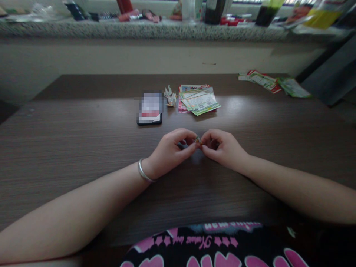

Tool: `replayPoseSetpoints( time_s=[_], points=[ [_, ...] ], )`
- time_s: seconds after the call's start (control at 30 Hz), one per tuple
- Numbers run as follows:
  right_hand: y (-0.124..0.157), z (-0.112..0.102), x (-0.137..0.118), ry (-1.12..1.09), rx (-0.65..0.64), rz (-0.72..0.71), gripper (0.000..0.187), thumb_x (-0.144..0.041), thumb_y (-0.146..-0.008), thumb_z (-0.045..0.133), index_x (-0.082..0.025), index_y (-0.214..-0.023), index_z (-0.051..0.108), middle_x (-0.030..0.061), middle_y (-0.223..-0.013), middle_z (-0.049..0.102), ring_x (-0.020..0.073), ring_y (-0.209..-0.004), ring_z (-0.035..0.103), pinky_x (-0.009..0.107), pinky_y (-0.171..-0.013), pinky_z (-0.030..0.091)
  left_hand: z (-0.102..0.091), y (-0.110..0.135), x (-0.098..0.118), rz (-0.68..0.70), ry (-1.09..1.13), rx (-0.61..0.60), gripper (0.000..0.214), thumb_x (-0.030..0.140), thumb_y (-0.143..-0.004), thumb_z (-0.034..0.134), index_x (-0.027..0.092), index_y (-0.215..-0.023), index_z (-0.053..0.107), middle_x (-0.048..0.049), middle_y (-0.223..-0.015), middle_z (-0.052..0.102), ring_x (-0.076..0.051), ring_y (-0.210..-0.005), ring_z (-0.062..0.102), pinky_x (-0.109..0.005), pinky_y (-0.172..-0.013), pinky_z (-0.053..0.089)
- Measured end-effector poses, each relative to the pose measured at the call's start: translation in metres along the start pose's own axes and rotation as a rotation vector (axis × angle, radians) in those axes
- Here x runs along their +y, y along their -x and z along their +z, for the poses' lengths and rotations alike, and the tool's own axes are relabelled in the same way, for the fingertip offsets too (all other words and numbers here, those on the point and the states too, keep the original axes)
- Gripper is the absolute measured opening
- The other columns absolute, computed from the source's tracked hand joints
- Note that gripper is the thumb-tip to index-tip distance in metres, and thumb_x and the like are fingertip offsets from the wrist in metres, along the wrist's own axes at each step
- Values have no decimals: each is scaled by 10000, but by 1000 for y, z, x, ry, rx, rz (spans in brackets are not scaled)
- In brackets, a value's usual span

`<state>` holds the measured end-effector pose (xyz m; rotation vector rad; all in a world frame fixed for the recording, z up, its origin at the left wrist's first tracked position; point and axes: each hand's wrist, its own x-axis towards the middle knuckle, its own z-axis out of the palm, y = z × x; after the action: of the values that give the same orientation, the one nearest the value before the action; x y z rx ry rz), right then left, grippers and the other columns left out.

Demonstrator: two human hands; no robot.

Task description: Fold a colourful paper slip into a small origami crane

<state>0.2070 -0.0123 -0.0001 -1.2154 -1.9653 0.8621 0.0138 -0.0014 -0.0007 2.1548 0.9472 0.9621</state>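
Both hands meet just above the dark wooden table [69, 141], near its middle. My left hand [169, 152], with a silver bangle on the wrist, pinches a tiny folded piece of paper [197, 140] between thumb and fingers. My right hand [222, 148] pinches the same small paper from the other side. Most of the paper is hidden by the fingertips. Behind the hands lie a folded paper crane [170, 97] and a stack of printed paper squares [199, 100].
A phone [150, 109] lies face up left of the crane. More printed leaflets [261, 79] sit at the table's far right corner. A speckled stone ledge [139, 29] behind the table carries bottles and clutter.
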Motion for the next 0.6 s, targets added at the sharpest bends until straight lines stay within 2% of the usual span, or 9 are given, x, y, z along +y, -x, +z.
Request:
replayPoseSetpoints(
  time_s=[0.13,0.33,0.6],
  points=[
    [0,0,1,-2,-14,7,29,-203,-740,622,-178,-740,609,-35,-622,548,87,-555,489,215,-514,372,-2,0,1,59,-22,20,100,233,-855,610,157,-805,653,-23,-794,615,-121,-754,565,-250,-709,464],
    [0,-1,0,14,-35,-11,37,-211,-750,619,-174,-745,615,-36,-622,542,87,-558,487,215,-519,376,-3,0,0,45,10,-6,143,250,-876,586,158,-794,659,-27,-796,615,-126,-756,562,-260,-723,464],
    [0,0,1,-5,-44,-11,36,-217,-760,616,-180,-760,616,-39,-618,536,86,-545,473,218,-510,371,-1,0,0,35,32,20,105,248,-873,599,168,-880,665,-32,-850,637,-127,-795,585,-250,-730,476]
  ],
)
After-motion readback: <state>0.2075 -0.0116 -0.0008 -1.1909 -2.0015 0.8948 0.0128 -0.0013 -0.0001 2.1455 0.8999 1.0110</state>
